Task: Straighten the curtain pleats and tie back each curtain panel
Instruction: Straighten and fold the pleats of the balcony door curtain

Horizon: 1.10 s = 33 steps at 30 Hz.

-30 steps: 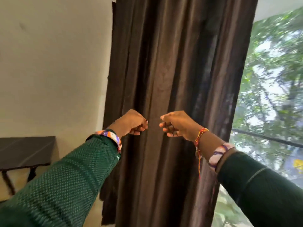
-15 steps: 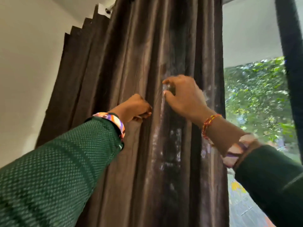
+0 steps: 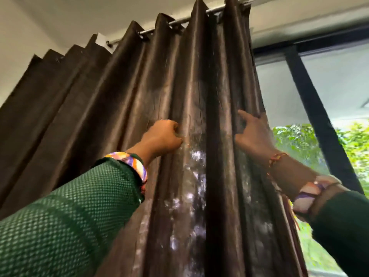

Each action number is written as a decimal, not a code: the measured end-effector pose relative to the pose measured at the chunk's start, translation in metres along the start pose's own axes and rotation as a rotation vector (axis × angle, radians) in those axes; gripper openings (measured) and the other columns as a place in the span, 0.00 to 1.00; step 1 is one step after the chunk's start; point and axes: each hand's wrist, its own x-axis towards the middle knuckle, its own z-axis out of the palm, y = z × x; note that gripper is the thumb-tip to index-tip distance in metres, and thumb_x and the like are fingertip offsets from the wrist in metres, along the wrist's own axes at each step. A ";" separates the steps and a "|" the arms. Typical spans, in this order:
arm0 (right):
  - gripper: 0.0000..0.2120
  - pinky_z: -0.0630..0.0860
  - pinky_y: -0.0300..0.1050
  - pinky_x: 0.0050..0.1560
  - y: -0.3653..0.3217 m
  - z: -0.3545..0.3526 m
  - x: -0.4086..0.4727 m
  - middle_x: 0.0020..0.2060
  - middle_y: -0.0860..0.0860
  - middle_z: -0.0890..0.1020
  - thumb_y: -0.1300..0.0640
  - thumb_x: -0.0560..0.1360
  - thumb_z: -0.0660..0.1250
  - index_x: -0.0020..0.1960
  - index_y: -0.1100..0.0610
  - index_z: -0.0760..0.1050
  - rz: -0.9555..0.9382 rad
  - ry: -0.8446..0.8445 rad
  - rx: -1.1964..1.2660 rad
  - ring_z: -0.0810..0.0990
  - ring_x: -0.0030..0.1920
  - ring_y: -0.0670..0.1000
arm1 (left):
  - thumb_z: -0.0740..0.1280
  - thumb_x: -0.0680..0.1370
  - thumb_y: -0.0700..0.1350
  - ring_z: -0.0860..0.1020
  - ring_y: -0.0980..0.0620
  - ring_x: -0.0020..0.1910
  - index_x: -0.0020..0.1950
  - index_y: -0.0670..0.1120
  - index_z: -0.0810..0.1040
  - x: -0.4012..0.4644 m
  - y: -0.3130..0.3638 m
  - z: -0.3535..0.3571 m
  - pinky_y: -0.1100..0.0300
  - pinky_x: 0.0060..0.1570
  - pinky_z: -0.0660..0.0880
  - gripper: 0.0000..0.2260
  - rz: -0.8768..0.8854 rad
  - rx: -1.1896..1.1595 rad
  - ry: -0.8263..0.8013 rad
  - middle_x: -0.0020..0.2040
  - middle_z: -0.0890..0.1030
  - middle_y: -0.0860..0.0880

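Dark brown curtain (image 3: 139,96) on its rod

We see it hanging in deep vertical pleats, gathered beside the window, its sheen patchy.

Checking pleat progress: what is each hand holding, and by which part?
Left hand grips a pleat fold of the curtain; right hand grips its window-side edge.

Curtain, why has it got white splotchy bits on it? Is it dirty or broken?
Yes, the brown curtain has pale, patchy blotches running down its middle folds, below the left hand. They look like stains or worn spots. I see no tears.
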 end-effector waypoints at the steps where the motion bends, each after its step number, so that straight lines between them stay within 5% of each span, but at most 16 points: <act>1: 0.30 0.70 0.55 0.64 -0.003 0.006 0.001 0.70 0.62 0.66 0.63 0.69 0.65 0.70 0.48 0.67 -0.019 -0.001 0.024 0.70 0.66 0.64 | 0.66 0.73 0.46 0.77 0.43 0.58 0.56 0.43 0.79 0.005 -0.015 -0.004 0.54 0.56 0.73 0.13 -0.002 0.014 0.030 0.56 0.80 0.41; 4: 0.18 0.73 0.49 0.52 -0.024 0.030 -0.002 0.57 0.62 0.79 0.61 0.72 0.66 0.61 0.58 0.75 -0.060 0.023 0.039 0.76 0.59 0.63 | 0.66 0.73 0.46 0.77 0.41 0.57 0.54 0.44 0.79 0.020 -0.066 -0.020 0.51 0.56 0.75 0.12 -0.065 0.058 0.152 0.56 0.79 0.41; 9: 0.28 0.77 0.54 0.54 -0.087 0.095 -0.007 0.53 0.58 0.82 0.42 0.67 0.70 0.62 0.55 0.73 -0.147 0.007 0.111 0.79 0.56 0.61 | 0.62 0.75 0.46 0.70 0.37 0.62 0.61 0.41 0.74 0.033 -0.151 -0.045 0.45 0.56 0.72 0.16 -0.207 0.296 0.377 0.62 0.71 0.38; 14: 0.31 0.76 0.50 0.51 -0.133 0.157 0.007 0.56 0.58 0.80 0.57 0.71 0.67 0.72 0.55 0.62 -0.217 0.057 -0.075 0.78 0.57 0.62 | 0.67 0.73 0.54 0.66 0.35 0.65 0.65 0.39 0.66 0.047 -0.231 -0.059 0.44 0.59 0.69 0.27 -0.349 0.349 0.382 0.68 0.65 0.36; 20: 0.35 0.69 0.49 0.61 -0.176 0.209 0.007 0.65 0.57 0.72 0.61 0.74 0.62 0.77 0.55 0.51 -0.321 -0.009 -0.140 0.71 0.65 0.60 | 0.72 0.65 0.63 0.67 0.33 0.65 0.68 0.38 0.63 0.076 -0.305 -0.050 0.45 0.62 0.69 0.42 -0.462 0.008 0.166 0.68 0.65 0.32; 27: 0.32 0.71 0.50 0.56 -0.212 0.266 0.016 0.62 0.57 0.76 0.58 0.75 0.63 0.76 0.54 0.55 -0.405 -0.024 -0.026 0.74 0.63 0.60 | 0.67 0.70 0.47 0.75 0.38 0.59 0.61 0.40 0.72 0.092 -0.317 -0.012 0.52 0.56 0.72 0.22 -0.349 -0.196 0.097 0.60 0.76 0.36; 33: 0.47 0.72 0.45 0.48 -0.205 0.266 -0.005 0.54 0.63 0.80 0.60 0.70 0.62 0.74 0.42 0.32 -0.384 -0.077 0.314 0.78 0.54 0.62 | 0.60 0.67 0.49 0.75 0.38 0.58 0.61 0.46 0.72 0.080 -0.241 0.023 0.56 0.47 0.69 0.23 -0.035 -0.409 0.145 0.58 0.78 0.38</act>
